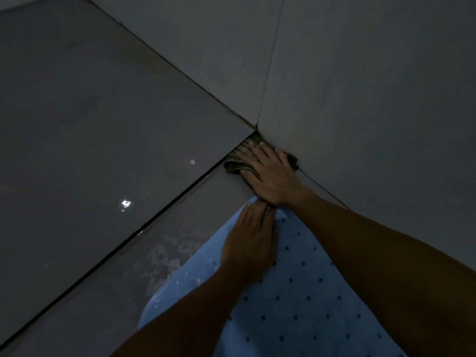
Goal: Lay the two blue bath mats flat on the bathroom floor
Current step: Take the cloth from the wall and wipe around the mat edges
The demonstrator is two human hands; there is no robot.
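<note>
I see my left hand (248,243) resting flat, fingers straight, on the far end of a blue mat (304,300) dotted with holes, on the wet grey floor (103,150). My right hand (270,173) presses a dark cloth (235,164) into the corner where the walls (360,86) meet.
</note>
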